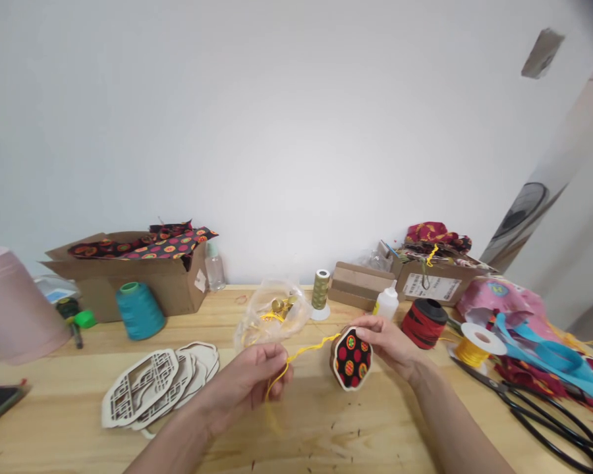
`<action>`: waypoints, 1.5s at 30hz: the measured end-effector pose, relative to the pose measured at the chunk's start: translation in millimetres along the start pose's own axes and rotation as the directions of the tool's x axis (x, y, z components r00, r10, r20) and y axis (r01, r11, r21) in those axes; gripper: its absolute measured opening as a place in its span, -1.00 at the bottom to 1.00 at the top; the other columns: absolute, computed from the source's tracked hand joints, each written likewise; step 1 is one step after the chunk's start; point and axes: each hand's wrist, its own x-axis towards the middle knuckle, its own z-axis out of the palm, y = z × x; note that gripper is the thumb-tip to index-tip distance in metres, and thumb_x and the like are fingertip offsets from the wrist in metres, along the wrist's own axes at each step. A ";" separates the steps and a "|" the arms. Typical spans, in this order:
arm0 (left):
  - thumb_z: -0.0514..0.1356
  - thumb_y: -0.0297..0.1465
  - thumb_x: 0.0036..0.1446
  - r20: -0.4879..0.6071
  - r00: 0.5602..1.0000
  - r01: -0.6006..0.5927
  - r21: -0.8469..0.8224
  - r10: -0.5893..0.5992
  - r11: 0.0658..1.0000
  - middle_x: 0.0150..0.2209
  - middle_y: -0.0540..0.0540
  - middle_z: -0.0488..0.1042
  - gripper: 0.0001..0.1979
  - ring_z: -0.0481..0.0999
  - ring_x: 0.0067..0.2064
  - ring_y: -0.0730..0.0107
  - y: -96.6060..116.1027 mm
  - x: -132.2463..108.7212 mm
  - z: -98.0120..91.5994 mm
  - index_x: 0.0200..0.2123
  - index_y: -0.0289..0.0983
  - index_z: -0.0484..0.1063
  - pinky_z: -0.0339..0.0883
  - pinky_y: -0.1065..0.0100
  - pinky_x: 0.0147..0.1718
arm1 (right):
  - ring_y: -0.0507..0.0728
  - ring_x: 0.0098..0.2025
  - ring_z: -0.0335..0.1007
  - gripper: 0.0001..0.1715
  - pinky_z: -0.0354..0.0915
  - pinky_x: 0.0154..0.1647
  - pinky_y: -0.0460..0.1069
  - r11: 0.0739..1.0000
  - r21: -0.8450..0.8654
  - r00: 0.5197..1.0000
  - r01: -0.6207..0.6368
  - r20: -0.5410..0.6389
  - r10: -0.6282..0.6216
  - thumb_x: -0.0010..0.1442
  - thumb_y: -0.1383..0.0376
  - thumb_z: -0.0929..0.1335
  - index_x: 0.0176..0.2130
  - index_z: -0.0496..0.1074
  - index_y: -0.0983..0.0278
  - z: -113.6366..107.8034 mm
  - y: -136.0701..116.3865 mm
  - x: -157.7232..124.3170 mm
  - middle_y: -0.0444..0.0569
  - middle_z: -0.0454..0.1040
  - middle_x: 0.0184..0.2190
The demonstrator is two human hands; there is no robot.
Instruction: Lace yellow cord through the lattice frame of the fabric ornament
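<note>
My right hand point(383, 339) grips a small wood-edged ornament point(353, 360) by its upper right side. Its face is black fabric with red, orange and green round motifs, and it is held upright above the table. From its upper left edge a yellow cord point(312, 349) runs across to my left hand point(264, 372), which pinches it between thumb and fingers. The cord's loose end hangs below that hand and looks blurred. Behind the hands lies a clear plastic bag point(296, 316) with yellow cord and gold-coloured pieces inside.
Fretwork wooden panels point(143, 392) lie left, near a teal thread cone point(139, 311) and a fabric-filled cardboard box point(128, 289). Right are a glue bottle point(387, 303), red ribbon roll point(425, 324), yellow cord spool point(472, 354), black-handled scissors point(507, 392) and another box point(454, 299).
</note>
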 end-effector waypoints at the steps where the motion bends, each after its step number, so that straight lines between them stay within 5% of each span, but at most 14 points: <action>1: 0.17 -0.41 -0.04 0.019 1.000 0.015 0.009 -0.015 1.000 -0.62 0.02 0.36 -0.86 0.25 -0.69 0.70 -0.7 0.3 -0.6 -0.56 -0.36 0.32 0.14 0.61 -0.66 | 0.01 -0.49 0.36 -0.78 0.18 -0.41 -0.09 1.000 0.005 1.000 0.020 -0.012 -0.020 -0.23 0.26 0.44 -0.47 0.45 0.28 0.0 0.2 0.6 -0.12 0.50 -0.53; 4: 0.17 -0.40 -0.05 0.010 1.000 0.029 -0.007 -0.029 1.000 -0.68 0.08 0.28 -0.85 0.16 -0.72 0.72 -3.0 2.7 -4.8 -0.56 -0.35 0.32 0.09 0.62 -0.69 | 0.01 -0.48 0.36 -0.79 0.18 -0.40 -0.09 1.000 -0.021 1.000 0.020 -0.011 -0.020 -0.21 0.26 0.43 -0.47 0.46 0.29 -0.4 1.9 1.8 -0.11 0.50 -0.53; 14: 0.20 -0.43 -0.09 -0.054 0.999 -0.003 0.019 0.004 1.000 -0.56 -0.05 0.42 -0.89 0.36 -0.55 0.56 -5.6 5.6 -8.4 -0.51 -0.39 0.43 0.21 0.53 -0.51 | 0.06 -0.53 0.34 -0.79 0.18 -0.50 -0.07 0.957 -0.285 0.988 -0.061 0.119 0.099 -0.22 0.27 0.43 -0.50 0.48 0.36 4.9 4.7 -3.3 -0.03 0.49 -0.57; 24: 0.23 -0.37 -0.15 -0.035 0.996 0.082 0.023 -0.081 0.996 -0.54 -0.06 0.43 -0.84 0.35 -0.57 0.56 -15.1 6.5 -0.9 -0.56 -0.38 0.40 0.19 0.51 -0.53 | 0.08 -0.36 0.28 -0.81 0.15 -0.33 -0.04 0.919 -0.343 0.981 0.194 0.061 -0.185 -0.09 0.21 0.35 -0.44 0.47 0.27 40.7 14.1 5.3 -0.06 0.43 -0.41; 27: 0.23 -0.35 -0.15 -0.057 0.995 0.085 0.037 -0.083 0.996 -0.56 -0.04 0.41 -0.83 0.32 -0.58 0.56 -18.0 6.6 3.9 -0.57 -0.37 0.39 0.19 0.50 -0.54 | 0.06 -0.44 0.25 -0.80 0.14 -0.40 -0.06 0.840 -0.427 0.942 0.335 0.146 -0.302 0.00 0.22 0.30 -0.50 0.44 0.28 59.2 21.2 1.1 -0.08 0.38 -0.51; 34: 0.21 -0.38 -0.12 -0.115 0.993 0.030 -0.012 -0.031 0.999 -0.67 0.06 0.25 -0.84 0.16 -0.64 0.63 -25.7 11.3 5.4 -0.59 -0.38 0.37 0.01 0.57 -0.64 | 0.02 -0.57 0.09 -0.80 -0.04 -0.56 -0.08 0.451 -0.736 0.810 0.504 0.223 -0.542 -0.09 0.23 0.37 -0.64 0.35 0.26 69.1 25.8 -12.9 -0.14 0.20 -0.68; 40: 0.17 -0.37 -0.07 -0.143 0.989 0.014 -0.054 -0.022 0.998 -0.64 0.04 0.27 -0.83 0.18 -0.63 0.61 -31.5 14.0 5.2 -0.57 -0.36 0.35 -0.01 0.54 -0.64 | -0.02 -0.64 0.12 -0.81 -0.07 -0.61 -0.11 0.375 -0.828 0.877 0.417 0.259 -0.404 -0.06 0.22 0.33 -0.61 0.39 0.25 80.6 32.6 -14.3 -0.12 0.29 -0.68; 45: 0.20 -0.36 -0.11 -0.191 0.981 0.037 -0.030 -0.042 0.999 -0.66 0.08 0.22 -0.81 0.11 -0.63 0.65 -30.3 12.0 6.7 -0.60 -0.35 0.30 -0.06 0.57 -0.66 | -0.04 -0.61 0.07 -0.77 -0.04 -0.59 -0.13 0.533 -0.756 0.914 0.380 0.218 -0.342 0.02 0.32 0.25 -0.61 0.34 0.28 86.1 35.0 -14.2 -0.18 0.22 -0.68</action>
